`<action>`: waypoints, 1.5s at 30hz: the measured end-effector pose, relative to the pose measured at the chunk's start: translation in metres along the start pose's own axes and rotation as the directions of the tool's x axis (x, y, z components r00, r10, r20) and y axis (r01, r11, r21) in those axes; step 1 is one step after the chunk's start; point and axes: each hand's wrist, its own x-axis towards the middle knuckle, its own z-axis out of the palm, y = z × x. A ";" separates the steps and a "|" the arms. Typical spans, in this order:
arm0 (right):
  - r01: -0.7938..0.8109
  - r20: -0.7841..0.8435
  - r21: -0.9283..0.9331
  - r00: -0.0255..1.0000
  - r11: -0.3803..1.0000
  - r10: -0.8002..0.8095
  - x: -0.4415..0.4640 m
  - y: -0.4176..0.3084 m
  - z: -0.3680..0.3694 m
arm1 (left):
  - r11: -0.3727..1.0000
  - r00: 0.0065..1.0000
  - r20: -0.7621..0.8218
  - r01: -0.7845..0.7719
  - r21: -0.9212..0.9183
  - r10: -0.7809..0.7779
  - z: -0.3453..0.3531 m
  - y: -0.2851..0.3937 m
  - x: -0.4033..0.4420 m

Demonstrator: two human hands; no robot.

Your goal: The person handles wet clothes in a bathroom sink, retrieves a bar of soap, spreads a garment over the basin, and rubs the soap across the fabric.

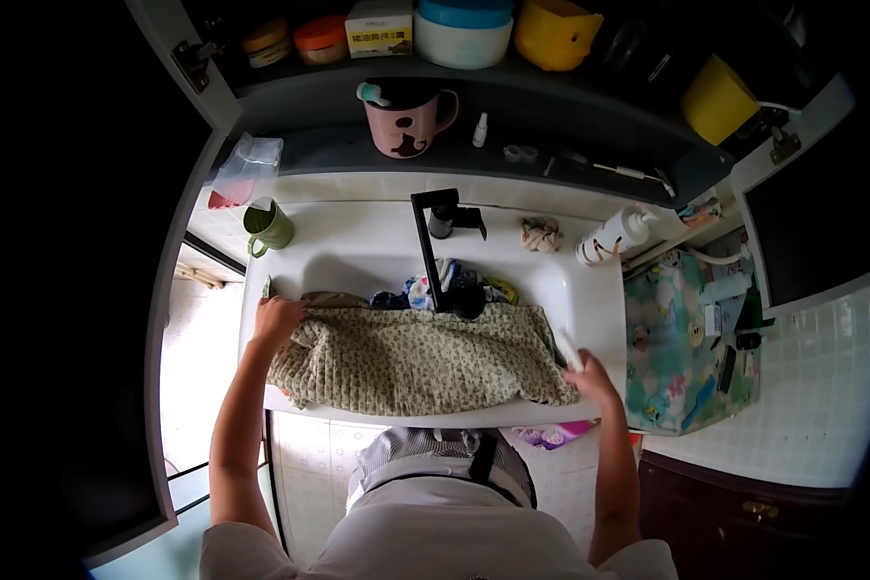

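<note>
A patterned green-beige quilted cloth (420, 358) lies spread across the front of the white sink (333, 227). My left hand (278, 319) is at the cloth's upper left corner, its fingers closed on the edge. My right hand (592, 375) grips a white object (568, 348), perhaps a brush or bar, beside the cloth's right end. Behind the cloth, blue, white and yellow fabric (419, 290) is bunched in the basin under the black faucet (425, 242). Most of the basin is hidden by the cloth.
A green mug (269, 227) stands at the sink's back left. At the back right are a scrunched cloth (541, 234) and a white pump bottle (614, 237). Above, a shelf (329, 145) holds a pink mug (401, 126). Open cabinet doors flank both sides.
</note>
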 end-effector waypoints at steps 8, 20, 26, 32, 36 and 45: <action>0.265 -0.114 0.041 0.959 0.963 -0.259 0.137 -0.033 0.063 | 0.985 0.955 -0.293 -0.096 -0.145 0.050 0.003 0.003 -0.017; 0.453 -0.313 -0.533 0.679 0.715 -0.664 0.058 -0.072 0.002 | 0.965 0.780 -0.586 -0.264 0.014 0.222 -0.033 0.027 -0.017; 0.220 -0.554 -0.668 0.492 0.711 -0.672 0.082 -0.074 -0.055 | 0.706 0.853 -0.261 0.163 -0.690 -0.451 -0.025 0.082 0.089; 0.083 -0.650 -0.474 0.639 0.876 -0.412 0.077 -0.055 -0.001 | 0.968 0.872 -0.471 0.017 -0.250 -0.137 0.008 0.118 0.097; 0.121 -0.660 -0.287 0.693 0.950 -0.288 0.005 0.006 0.049 | 0.924 0.866 -0.449 0.036 -0.382 -0.220 0.024 0.081 -0.004; 0.327 -0.682 -0.136 0.654 0.935 -0.327 -0.039 0.038 0.107 | 0.811 0.829 -0.057 0.528 -0.250 -0.557 0.093 0.046 -0.127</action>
